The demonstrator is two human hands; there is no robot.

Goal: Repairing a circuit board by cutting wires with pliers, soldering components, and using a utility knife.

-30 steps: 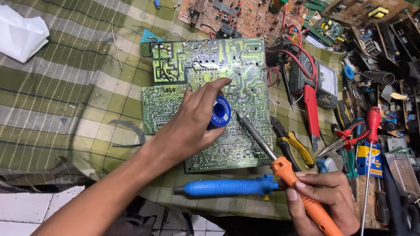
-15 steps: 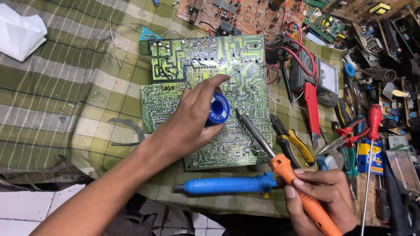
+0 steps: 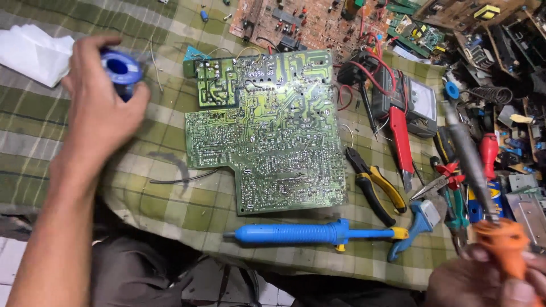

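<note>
Green-and-cream checked cloth [image 3: 68,142] covers the table, soft and rumpled, a dark stain near the middle.

Green circuit board [image 3: 267,131], flat, solder side up, stepped outline, dense with shiny joints and pale traces. It lies alone at centre; neither of your hands touches it. My reading: soldering is paused, and no finished or unfinished joint can be told from here.

Brown board [image 3: 307,23] beyond it, component side up, amid heaped electronic scrap.

Blue desoldering pump [image 3: 313,233], smooth plastic cylinder with a yellow end, lies just below the green board.

Your left hand [image 3: 99,108] is lifted out to the left, grip curled around a blue solder spool [image 3: 120,69], round and glossy, near white tissue [image 3: 34,54].

Your right hand [image 3: 489,278], bottom right, grip closed on the orange handle of the soldering iron [image 3: 472,159]; its grey metal shaft points up over the tools, blurred.

Yellow-handled pliers [image 3: 375,185], red probe [image 3: 401,142], red-handled cutters [image 3: 441,176] lie to the right of the green board.
</note>
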